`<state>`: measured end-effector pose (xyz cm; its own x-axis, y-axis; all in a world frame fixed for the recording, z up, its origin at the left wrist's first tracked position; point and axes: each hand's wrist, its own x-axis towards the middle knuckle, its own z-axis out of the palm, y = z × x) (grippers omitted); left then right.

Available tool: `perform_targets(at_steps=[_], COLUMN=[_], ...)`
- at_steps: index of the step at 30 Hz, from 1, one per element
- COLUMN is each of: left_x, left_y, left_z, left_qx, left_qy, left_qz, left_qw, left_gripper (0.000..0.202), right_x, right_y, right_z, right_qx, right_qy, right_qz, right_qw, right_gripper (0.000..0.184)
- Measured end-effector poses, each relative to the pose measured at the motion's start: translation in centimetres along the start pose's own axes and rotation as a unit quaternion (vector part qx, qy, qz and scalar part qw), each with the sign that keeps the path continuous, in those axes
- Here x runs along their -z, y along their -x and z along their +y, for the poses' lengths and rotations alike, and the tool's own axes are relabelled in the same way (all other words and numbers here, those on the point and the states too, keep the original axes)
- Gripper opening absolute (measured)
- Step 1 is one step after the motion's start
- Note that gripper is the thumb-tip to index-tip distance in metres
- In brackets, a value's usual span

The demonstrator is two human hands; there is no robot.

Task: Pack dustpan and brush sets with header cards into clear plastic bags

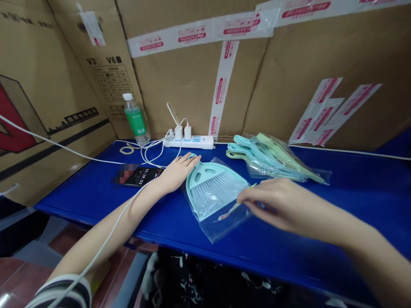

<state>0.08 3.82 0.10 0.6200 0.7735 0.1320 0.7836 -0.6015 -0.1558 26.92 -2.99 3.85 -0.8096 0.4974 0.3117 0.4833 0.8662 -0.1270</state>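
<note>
A light-blue dustpan (213,209) with a small brush (210,190) set in it lies inside a clear plastic bag (213,233) on the blue table. My left hand (180,172) rests flat over the handle end, its fingers stretched out and apart. Over the bag's near right corner, my right hand (272,203) pinches a slim yellow-green stick with a pinkish tip (236,206), much like a toothbrush. The tip points left across the loose plastic; whether it touches the bag I cannot tell.
Several bagged blue and green dustpan sets (272,158) are piled at the back right. Behind stand a power strip (192,141) with chargers, a water bottle (136,119) and cardboard walls (180,85). A phone (141,176) lies left; a white cable crosses my left arm.
</note>
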Motion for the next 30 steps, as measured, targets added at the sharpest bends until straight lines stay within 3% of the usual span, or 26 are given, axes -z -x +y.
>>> perform_targets(at_steps=[3, 5, 6, 7, 10, 13, 15, 21, 26, 30], left_x=[-0.1, -0.2, -0.1, 0.0, 0.8, 1.8, 2.1, 1.2, 0.7, 1.1], left_y=[-0.1, -0.1, -0.1, 0.1, 0.7, 1.8, 2.3, 2.2, 1.6, 1.6], left_z=[0.0, 0.2, 0.4, 0.7, 2.0, 3.4, 4.0, 4.2, 4.4, 3.8], left_qx=[-0.003, -0.013, -0.018, -0.023, -0.051, -0.109, -0.106, -0.097, -0.085, -0.069], left_qy=[-0.004, -0.002, -0.001, 0.001, 0.005, 0.027, 0.021, 0.002, -0.004, -0.016], left_qz=[-0.006, -0.001, 0.001, 0.001, 0.004, 0.023, 0.046, 0.036, 0.006, 0.039], left_qw=[1.000, 1.000, 1.000, 1.000, 0.999, 0.993, 0.993, 0.995, 0.996, 0.997], left_gripper=[0.056, 0.054, 0.052, 0.051, 0.047, 0.045, 0.039, 0.043, 0.033, 0.025], right_x=[2.7, 3.6, 3.7, 3.6, 2.3, 0.3, -1.0, -4.3, -4.3, -2.6], right_y=[-0.2, -1.1, -1.9, -2.8, -5.8, -9.0, -10.9, -14.6, -14.1, -10.4], right_z=[1.0, 1.9, 2.4, 3.0, 5.0, 7.2, 8.5, 9.9, 8.6, 7.5], right_qx=[-0.049, -0.091, -0.120, -0.151, -0.166, -0.161, -0.158, -0.150, -0.130, -0.141], right_qy=[-0.069, -0.069, -0.067, -0.073, -0.045, -0.004, 0.014, 0.051, 0.075, 0.067], right_qz=[0.057, 0.130, 0.144, 0.121, 0.090, 0.065, 0.054, -0.007, 0.017, 0.065], right_qw=[0.995, 0.985, 0.980, 0.978, 0.981, 0.985, 0.986, 0.987, 0.989, 0.986], right_gripper=[0.023, 0.031, 0.033, 0.030, 0.010, 0.030, 0.038, 0.030, 0.033, 0.020])
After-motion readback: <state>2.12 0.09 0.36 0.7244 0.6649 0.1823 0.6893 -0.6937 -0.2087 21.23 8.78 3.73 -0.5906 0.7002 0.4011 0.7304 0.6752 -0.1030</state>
